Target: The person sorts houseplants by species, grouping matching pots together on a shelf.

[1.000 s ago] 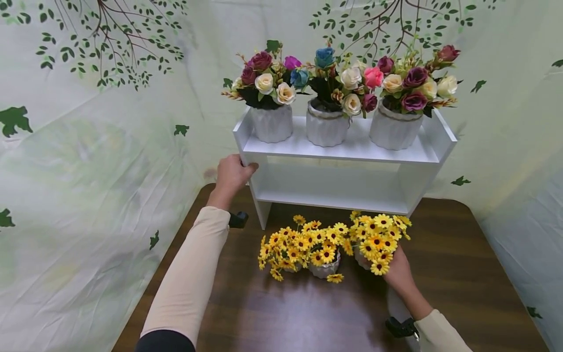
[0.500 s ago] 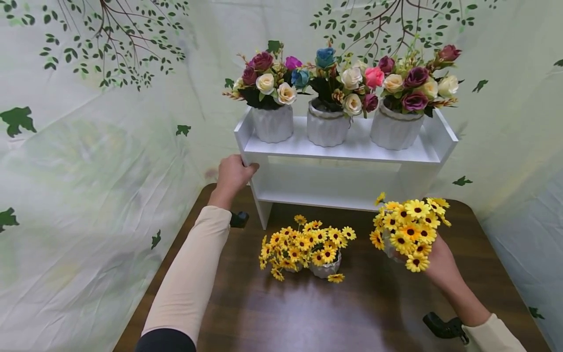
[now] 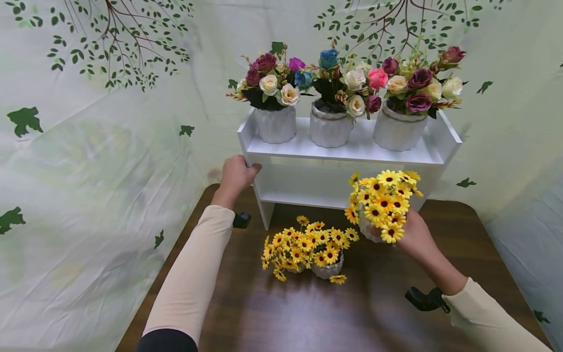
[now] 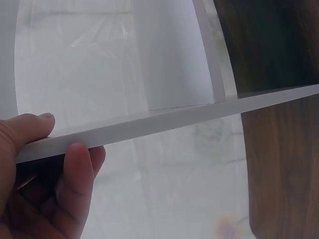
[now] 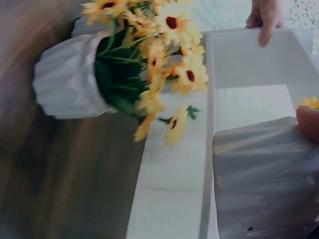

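Left hand (image 3: 236, 174): fingers curled round the left front corner of the white shelf unit (image 3: 347, 154), thumb above the board edge and fingers (image 4: 75, 169) below it in the left wrist view, gripping the edge of the upper board; sleeve cream, arm stretched across the brown table (image 3: 308, 313). White shelf unit: two-tiered, standing at the back of the table against a leaf-printed backdrop (image 3: 97, 146); upper tier bearing three white ribbed pots of mixed roses (image 3: 281, 110) (image 3: 331, 115) (image 3: 399, 117) in a row, left, middle and right; lower tier open to the front. Table, centre: two small pots of yellow daisies (image 3: 308, 247) standing close together, blooms touching, just in front of the shelf unit. Right of these: a third pot of yellow daisies (image 3: 382, 203), lifted off the table and held before the right part of the lower tier; long axis near upright, blooms upward and leaning slightly toward the shelf, white ribbed base downward and largely hidden by flowers. Right hand (image 3: 415, 239): fingers wrapped round the base of that pot from the right and below; how closely they close cannot be told from the head view, and the right wrist view shows only a fingertip (image 5: 309, 122) against the pot's wall.
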The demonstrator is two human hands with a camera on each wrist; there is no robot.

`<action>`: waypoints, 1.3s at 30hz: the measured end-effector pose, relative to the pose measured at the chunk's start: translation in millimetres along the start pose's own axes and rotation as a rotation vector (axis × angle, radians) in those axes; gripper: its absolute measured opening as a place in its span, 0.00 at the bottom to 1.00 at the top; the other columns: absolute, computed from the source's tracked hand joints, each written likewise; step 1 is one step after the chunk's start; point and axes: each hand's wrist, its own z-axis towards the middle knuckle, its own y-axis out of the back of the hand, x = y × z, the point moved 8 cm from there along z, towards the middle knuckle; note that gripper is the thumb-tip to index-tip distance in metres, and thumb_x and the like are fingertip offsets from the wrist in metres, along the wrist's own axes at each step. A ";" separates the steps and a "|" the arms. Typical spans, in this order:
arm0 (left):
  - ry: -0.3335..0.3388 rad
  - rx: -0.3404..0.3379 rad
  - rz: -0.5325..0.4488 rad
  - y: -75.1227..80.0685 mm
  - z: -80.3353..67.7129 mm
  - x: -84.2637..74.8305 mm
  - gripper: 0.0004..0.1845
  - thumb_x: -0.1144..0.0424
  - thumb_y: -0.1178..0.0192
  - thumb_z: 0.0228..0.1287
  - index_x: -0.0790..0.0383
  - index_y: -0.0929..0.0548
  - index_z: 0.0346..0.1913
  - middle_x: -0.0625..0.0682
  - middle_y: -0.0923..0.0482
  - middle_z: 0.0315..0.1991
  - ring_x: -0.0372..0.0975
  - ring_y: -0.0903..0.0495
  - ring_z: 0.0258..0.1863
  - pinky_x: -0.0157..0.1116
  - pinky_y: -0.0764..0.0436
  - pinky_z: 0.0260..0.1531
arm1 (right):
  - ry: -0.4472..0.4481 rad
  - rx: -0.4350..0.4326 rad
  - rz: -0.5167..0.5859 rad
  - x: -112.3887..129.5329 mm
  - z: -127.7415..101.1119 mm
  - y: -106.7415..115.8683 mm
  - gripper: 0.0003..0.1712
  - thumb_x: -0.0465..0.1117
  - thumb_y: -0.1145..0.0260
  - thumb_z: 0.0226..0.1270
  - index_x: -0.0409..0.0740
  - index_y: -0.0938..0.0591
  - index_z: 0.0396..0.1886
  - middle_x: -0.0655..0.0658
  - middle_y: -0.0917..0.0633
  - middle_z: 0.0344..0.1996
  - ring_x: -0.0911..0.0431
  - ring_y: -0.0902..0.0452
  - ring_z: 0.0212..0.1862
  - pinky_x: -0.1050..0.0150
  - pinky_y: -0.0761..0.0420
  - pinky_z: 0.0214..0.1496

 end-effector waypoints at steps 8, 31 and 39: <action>0.003 0.000 0.007 -0.8 0.2 0.8 0.15 0.57 0.40 0.61 0.68 0.19 0.26 0.60 0.16 0.26 0.45 0.21 0.25 0.38 0.25 0.25 | -0.055 0.027 -0.042 26.4 41.5 -18.8 0.52 0.52 0.28 0.61 0.39 0.45 0.76 0.33 0.29 0.67 0.43 0.29 0.59 0.50 0.27 0.56; 0.017 -0.007 0.015 -2.7 0.6 3.2 0.16 0.56 0.41 0.61 0.67 0.19 0.26 0.60 0.16 0.26 0.46 0.21 0.25 0.36 0.27 0.23 | -0.159 -0.024 0.102 50.3 130.5 -124.0 0.54 0.51 0.24 0.53 0.42 0.41 0.75 0.38 0.29 0.69 0.44 0.32 0.70 0.49 0.30 0.71; 0.014 -0.001 0.001 -3.9 0.3 2.5 0.15 0.57 0.41 0.62 0.68 0.19 0.28 0.63 0.15 0.29 0.48 0.18 0.28 0.38 0.23 0.25 | -0.165 -0.072 0.201 62.9 151.4 -150.6 0.55 0.48 0.23 0.53 0.43 0.42 0.76 0.40 0.31 0.72 0.47 0.36 0.74 0.53 0.36 0.76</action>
